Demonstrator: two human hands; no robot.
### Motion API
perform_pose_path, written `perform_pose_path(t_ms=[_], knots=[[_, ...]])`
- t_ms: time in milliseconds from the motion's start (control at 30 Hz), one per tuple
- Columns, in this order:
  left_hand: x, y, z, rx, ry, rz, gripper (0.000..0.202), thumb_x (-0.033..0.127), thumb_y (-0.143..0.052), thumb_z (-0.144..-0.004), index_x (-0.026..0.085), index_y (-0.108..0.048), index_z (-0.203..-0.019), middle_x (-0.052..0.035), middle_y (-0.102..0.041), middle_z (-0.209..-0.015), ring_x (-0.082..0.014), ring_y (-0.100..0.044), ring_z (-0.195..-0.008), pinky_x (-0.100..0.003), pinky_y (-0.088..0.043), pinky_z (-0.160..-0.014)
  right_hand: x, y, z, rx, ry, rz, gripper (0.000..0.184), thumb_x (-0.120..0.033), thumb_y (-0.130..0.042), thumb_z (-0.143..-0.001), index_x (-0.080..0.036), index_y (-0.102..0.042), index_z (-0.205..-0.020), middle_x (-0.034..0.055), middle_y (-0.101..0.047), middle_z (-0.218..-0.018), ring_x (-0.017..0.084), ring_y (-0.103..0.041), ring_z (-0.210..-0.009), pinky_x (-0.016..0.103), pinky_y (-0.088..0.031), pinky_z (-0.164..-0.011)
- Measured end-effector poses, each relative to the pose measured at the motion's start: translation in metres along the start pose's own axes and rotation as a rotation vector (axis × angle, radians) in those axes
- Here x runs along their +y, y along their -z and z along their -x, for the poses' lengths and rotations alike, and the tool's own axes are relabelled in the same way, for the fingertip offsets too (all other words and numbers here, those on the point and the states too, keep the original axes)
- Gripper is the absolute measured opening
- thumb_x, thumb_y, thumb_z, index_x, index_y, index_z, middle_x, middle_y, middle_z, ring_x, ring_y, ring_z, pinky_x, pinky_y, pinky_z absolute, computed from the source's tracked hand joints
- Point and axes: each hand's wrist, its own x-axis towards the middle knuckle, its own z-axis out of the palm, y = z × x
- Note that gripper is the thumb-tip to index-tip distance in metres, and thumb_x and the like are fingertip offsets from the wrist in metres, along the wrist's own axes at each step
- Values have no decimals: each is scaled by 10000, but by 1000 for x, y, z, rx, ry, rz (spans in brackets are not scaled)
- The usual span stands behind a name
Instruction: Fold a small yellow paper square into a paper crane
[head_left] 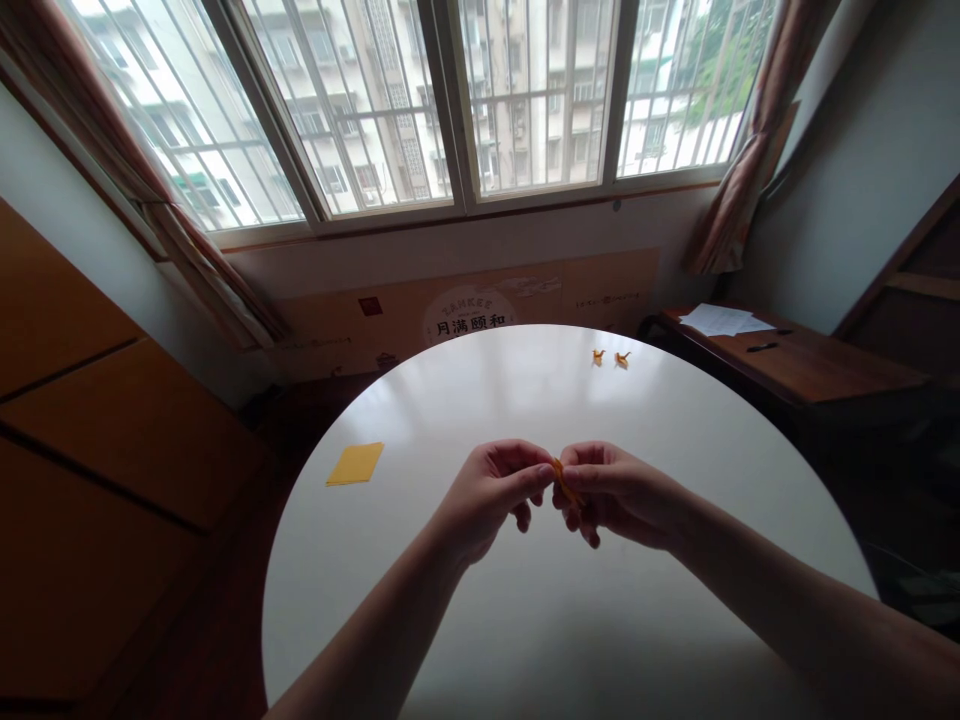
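My left hand (491, 495) and my right hand (611, 492) meet above the middle of a round white table (525, 620). Between their pinched fingertips is a small folded piece of orange paper (564, 481), mostly hidden by the fingers. Both hands are closed on it. Two small folded orange paper figures (609, 357) stand near the table's far edge. A flat yellow-orange paper stack (355, 464) lies on the table at the left.
A dark wooden side table (817, 365) at the right holds white sheets (721, 320) and a pen (762, 347). Wooden cabinets (82, 440) stand at the left. A barred window (480, 100) and a flat cardboard box (469, 310) are behind the table.
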Motion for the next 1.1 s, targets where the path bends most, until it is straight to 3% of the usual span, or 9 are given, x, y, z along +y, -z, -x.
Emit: perform_pose_path(t_ms=[400, 767, 1000, 1100], knots=[[-1, 0, 1, 7, -7, -4, 321, 403, -845, -704, 127, -702, -783, -12, -628, -596, -97, -541, -518, -151, -386, -372, -1, -2, 0, -9, -7, 4, 248, -296, -832, -780, -126, -657, -735, 20, -701, -677, 133, -684, -528, 185, -554, -401], [-1, -3, 1, 16, -100, -89, 246, 351, -760, -780, 124, -667, -802, -23, -636, -636, -105, -556, -537, -163, -423, -397, -2, -1, 0, 3, 0, 6, 266, -298, -842, -765, -126, -642, -728, 15, -698, -674, 131, -684, -528, 177, -547, -394], [2, -6, 6, 188, -395, -502, 24, 145, -651, -776, 159, -638, -792, -20, -634, -761, -118, -591, -643, -162, -456, -443, -1, 0, -2, 65, 7, 63, 273, -306, -847, -757, -133, -636, -752, 10, -689, -679, 133, -684, -542, 177, -543, -400], [3, -6, 8, 199, -528, -643, 100, 73, -605, -758, 170, -626, -775, -18, -631, -811, -104, -593, -653, -154, -466, -461, -2, -3, -2, 79, 16, 97, 287, -329, -852, -749, -140, -636, -757, 8, -683, -665, 130, -671, -542, 176, -533, -400]])
